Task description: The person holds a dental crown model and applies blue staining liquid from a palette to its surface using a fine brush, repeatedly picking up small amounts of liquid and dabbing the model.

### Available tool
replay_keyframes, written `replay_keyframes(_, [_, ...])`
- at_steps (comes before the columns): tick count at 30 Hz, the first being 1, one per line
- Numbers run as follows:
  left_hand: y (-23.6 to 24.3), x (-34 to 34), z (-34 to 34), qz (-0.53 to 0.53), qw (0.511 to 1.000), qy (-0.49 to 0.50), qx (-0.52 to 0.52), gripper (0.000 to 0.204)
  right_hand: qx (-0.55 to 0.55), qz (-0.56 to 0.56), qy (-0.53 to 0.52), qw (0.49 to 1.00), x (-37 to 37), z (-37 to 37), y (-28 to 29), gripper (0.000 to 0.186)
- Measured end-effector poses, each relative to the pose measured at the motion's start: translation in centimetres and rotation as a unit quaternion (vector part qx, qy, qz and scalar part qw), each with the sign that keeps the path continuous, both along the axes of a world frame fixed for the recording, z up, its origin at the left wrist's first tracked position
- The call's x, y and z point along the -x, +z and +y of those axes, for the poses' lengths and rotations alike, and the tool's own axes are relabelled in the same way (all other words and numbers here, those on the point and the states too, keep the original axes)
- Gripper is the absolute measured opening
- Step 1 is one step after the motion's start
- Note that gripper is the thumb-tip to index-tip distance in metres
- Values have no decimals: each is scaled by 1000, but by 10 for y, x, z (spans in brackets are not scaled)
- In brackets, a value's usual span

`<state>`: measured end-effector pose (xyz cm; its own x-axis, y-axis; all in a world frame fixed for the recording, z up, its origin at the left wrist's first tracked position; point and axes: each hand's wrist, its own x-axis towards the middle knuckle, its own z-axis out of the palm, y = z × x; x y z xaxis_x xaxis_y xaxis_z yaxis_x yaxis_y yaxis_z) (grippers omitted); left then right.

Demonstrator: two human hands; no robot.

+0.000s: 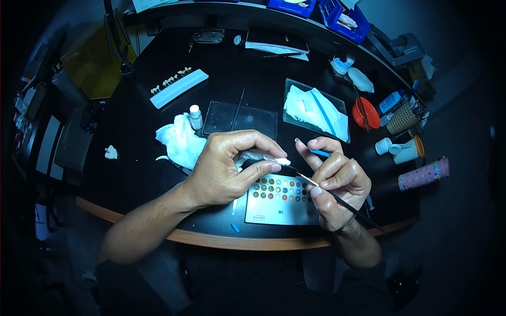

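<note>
My left hand (226, 163) pinches a small white tooth-shaped piece (283, 161) between thumb and forefinger. Some white material partly shows behind those fingers; I cannot make it out. In my right hand (342, 181) is a thin brush (345, 204) with a dark handle, its pale tip end pointing at the white piece, close to it. A blue stick-like tool (319, 152) also sits among the right fingers. Below both hands lies a white paint palette (279, 217) with rows of small round coloured pans, partly covered by the right hand.
White tissue (179, 139) and a small bottle (195, 117) stand left of a dark plate (255, 118) with a brush. A tooth shade holder (182, 88) lies farther back. Rightward are a glass tray (343, 108), red bowl (366, 113) and pink bottle (424, 174). The table's wooden edge (253, 242) is nearest.
</note>
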<state>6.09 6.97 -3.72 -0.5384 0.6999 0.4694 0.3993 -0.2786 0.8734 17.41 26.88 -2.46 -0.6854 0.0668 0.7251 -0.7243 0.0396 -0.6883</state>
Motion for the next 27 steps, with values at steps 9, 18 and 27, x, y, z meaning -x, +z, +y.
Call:
replay_keyframes(9, [5, -6, -1, -47, 999, -22, 2, 17, -62, 4, 15, 998, -3, -1, 2, 14])
replay_keyframes(18, [4, -8, 0, -60, 998, -33, -11, 18, -14, 9, 6, 1000, -2, -4, -4, 15])
replay_keyframes(27, [4, -7, 1, -29, 999, -27, -17, 17, -31, 5, 1, 1000, -3, -2, -3, 16])
